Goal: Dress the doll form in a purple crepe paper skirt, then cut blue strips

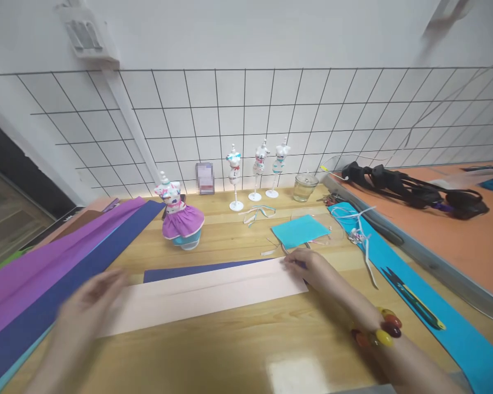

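A pale pink strip of fabric or paper [213, 293] lies across the table in front of me, slightly slanted. Its upper right end is pinched between the thumb and fingers of my right hand [304, 264]; a beaded bracelet circles that wrist. At the strip's left end is my left hand [94, 298], fingers curled but smeared by motion, so its grip is unclear. A dark blue strip [181, 271] lies partly covered beneath the pink one. Just beyond my right hand is a turquoise piece [299, 231].
Purple [57, 251] and navy strips [78, 262] lie at left. A mini dress form in a purple skirt [183, 221] stands behind, with several small white forms [235, 175] and a glass [304, 187]. Thread snips [414, 300] rest on a blue strip [460, 334] at right.
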Available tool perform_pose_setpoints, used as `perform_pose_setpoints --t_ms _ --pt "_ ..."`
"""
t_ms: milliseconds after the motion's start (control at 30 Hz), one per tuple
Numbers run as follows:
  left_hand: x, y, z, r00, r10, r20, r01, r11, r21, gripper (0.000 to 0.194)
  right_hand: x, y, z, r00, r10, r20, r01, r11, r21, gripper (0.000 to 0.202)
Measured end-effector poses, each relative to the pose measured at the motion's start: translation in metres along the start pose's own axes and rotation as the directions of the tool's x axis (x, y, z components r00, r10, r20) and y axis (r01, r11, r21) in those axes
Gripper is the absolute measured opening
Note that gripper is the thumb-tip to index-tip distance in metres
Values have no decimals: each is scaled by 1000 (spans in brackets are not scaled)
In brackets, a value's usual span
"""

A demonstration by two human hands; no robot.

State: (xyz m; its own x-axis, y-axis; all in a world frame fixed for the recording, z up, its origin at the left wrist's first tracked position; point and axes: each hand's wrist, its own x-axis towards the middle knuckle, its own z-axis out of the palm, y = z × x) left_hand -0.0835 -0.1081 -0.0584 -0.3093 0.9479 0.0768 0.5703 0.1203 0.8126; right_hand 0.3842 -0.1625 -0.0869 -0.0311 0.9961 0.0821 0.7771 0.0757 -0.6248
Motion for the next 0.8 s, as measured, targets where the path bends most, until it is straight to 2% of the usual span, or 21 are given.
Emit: perform_pose_setpoints --t_ms 33,67,100,167,233,267,367,467,667,800 --pt "-4 17 19 988 80 133 -79 997 -10 42 1 -1 0 999 -2 32 2 1000 -19 20" --pt "-9 34 38 950 163 268 -162 986 -25 38 2 -2 0 999 5 53 -4 1000 -21 18" --pt "-14 49 58 913 255 317 -250 967 -56 31 2 -1 1 997 14 71 -13 1000 -19 17" --pt "-24 70 92 792 399 462 -395 912 -110 24 3 2 2 994 35 106 -33 999 -14 16" --pt "-31 78 118 686 475 552 -499 858 -118 27 1 5 1 989 52 136 -53 999 0 13" --pt "-34 78 127 647 488 586 -541 835 -99 27 1 7 1 987 58 147 -60 998 11 12" --pt "-38 68 141 561 506 656 -639 768 -45 25 -2 9 -2 984 64 165 -75 995 60 11" --pt "-36 58 143 516 521 680 -687 726 -36 24 -5 8 -4 981 76 179 -98 988 120 10" --pt "-32 60 143 486 503 715 -703 711 -23 25 -4 8 -5 971 144 192 -189 952 241 12" --pt "-32 66 142 476 486 733 -689 724 -32 25 2 10 -3 949 280 147 -313 892 324 15"
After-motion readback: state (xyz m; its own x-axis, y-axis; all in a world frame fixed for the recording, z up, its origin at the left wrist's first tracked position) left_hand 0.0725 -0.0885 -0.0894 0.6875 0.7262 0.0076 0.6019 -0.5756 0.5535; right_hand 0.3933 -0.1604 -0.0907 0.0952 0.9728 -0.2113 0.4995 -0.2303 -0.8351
